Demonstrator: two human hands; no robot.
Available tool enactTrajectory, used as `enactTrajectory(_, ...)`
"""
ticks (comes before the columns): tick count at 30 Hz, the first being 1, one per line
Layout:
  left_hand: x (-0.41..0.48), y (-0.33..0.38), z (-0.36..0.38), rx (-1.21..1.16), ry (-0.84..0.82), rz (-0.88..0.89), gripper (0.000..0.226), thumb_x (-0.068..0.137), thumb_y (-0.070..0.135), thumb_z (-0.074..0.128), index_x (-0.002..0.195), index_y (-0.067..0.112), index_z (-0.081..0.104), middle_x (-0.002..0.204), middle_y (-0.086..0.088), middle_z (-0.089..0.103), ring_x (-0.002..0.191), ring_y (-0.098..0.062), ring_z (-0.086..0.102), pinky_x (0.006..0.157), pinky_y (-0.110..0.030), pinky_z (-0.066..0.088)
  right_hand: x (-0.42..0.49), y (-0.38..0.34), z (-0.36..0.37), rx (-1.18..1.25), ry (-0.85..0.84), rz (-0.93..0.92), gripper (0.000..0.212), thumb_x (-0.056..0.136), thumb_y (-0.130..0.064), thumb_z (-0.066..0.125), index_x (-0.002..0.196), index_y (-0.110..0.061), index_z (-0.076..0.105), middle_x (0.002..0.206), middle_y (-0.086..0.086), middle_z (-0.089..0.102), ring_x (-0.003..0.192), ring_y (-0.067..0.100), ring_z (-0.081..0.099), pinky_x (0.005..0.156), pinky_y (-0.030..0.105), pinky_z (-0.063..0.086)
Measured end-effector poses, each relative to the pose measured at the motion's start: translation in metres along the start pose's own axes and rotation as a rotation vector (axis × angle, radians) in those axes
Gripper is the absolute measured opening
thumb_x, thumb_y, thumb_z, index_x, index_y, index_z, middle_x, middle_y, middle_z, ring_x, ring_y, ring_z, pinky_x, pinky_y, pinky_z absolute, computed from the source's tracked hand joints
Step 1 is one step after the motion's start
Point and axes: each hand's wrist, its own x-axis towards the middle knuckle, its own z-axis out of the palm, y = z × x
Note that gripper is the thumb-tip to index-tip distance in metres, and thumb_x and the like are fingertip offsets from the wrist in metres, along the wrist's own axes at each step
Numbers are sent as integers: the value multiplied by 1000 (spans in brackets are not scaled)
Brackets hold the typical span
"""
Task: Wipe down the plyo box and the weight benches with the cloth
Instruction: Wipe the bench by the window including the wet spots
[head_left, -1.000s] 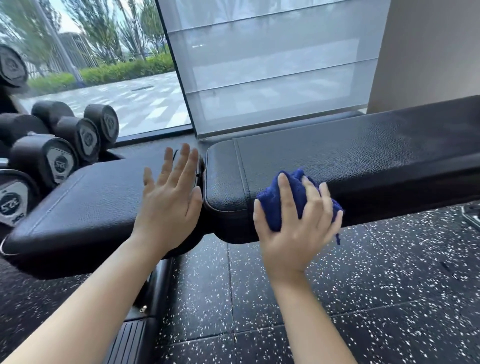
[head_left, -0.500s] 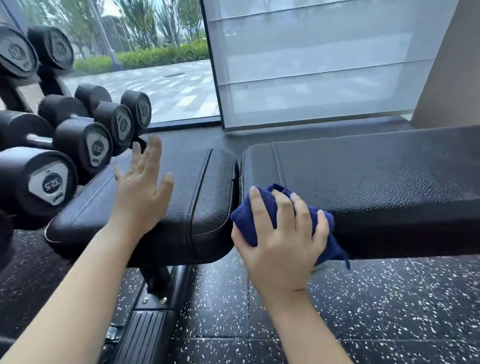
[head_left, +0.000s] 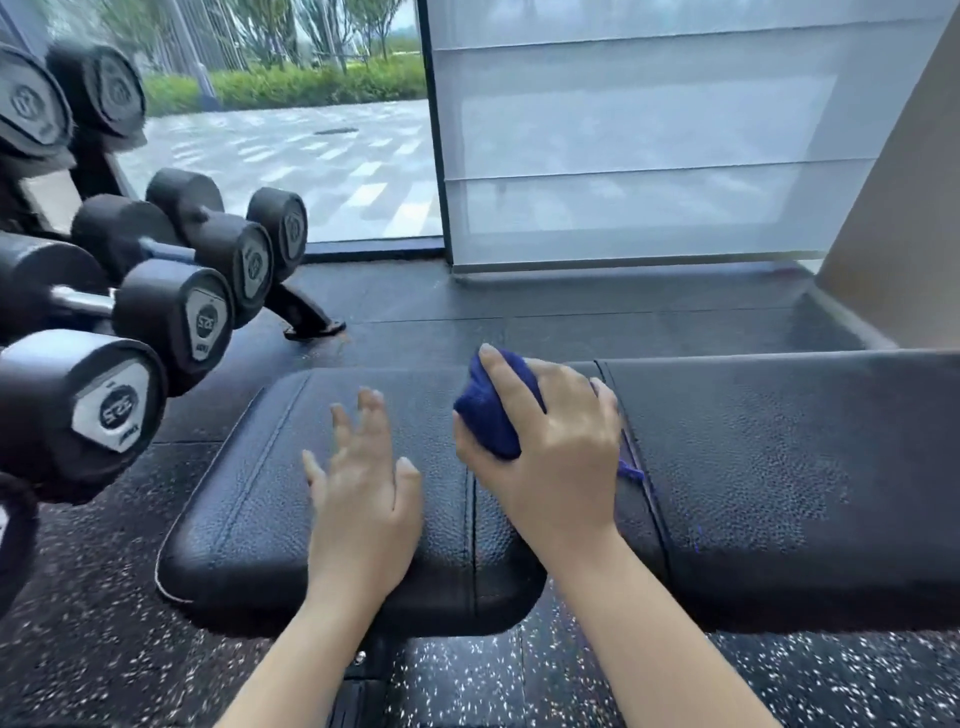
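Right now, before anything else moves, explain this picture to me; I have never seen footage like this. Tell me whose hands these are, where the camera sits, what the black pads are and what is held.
There is no machine here. A person wears one wide-angle camera on the head, looking forward and down, so the two bare arms are that person's own. The left hand is open, fingers spread, over the short seat pad of a black weight bench; whether it touches the pad is unclear. The right hand has its grip around a bunched blue cloth, held against the bench about where the seat pad meets the long pad. Dumbbells sit on a rack at the left, above a speckled floor, with a window behind.
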Motion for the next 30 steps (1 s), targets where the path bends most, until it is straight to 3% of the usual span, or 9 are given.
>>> enactTrajectory(3,1,0,1,17,-36,-11,68,77,44,9,142,27,-6,151,13,-1,139,-6,-13,105,-31,-21,3,2,16,-87,-122,-103,44,78,-47,54,109,-20,70,98,6,68,89,28,65,83,50,48)
enactTrajectory(9,3,-1,2,126,-131,43,71,81,37,11,147,11,17,152,4,2,141,-20,-5,106,-47,-8,-31,2,23,-198,-547,-32,64,71,-63,44,128,-34,51,131,10,57,112,33,59,85,61,43)
enactTrajectory(13,7,0,-2,99,-192,28,76,77,40,2,148,14,8,147,9,-12,137,-12,-19,107,-42,-15,-26,-1,19,-144,-597,-29,58,75,-60,43,128,-37,45,131,9,56,112,32,58,83,59,46)
enactTrajectory(18,12,0,-14,-17,-299,-18,64,87,29,19,148,15,8,154,5,-6,139,-10,-15,111,-43,-9,-34,2,6,-55,-572,-97,58,74,-59,47,127,-38,45,132,7,56,113,31,57,86,55,46)
enactTrajectory(20,9,-12,-20,128,-349,74,66,85,36,21,147,13,15,154,0,4,142,-19,-3,111,-50,2,-30,5,9,-20,-576,-118,58,73,-60,47,126,-36,50,129,7,58,111,32,58,85,56,46)
enactTrajectory(23,6,-29,-29,407,-420,250,64,82,43,32,133,8,49,142,-9,41,131,-33,37,96,-63,27,-8,24,37,21,-700,-72,60,73,-63,47,125,-34,57,129,8,57,113,32,57,86,57,46)
enactTrajectory(27,6,-31,-33,498,-391,291,60,83,45,36,130,13,53,139,-6,46,129,-31,41,94,-61,30,32,44,81,-4,-846,49,64,72,-66,49,130,-38,52,141,5,46,125,30,45,98,53,39)
enactTrajectory(30,6,-29,-30,497,-367,265,60,83,44,35,130,12,53,138,-6,47,128,-30,42,95,-61,30,28,42,74,52,-798,-1,62,73,-63,48,127,-34,56,136,6,50,118,32,50,95,51,42)
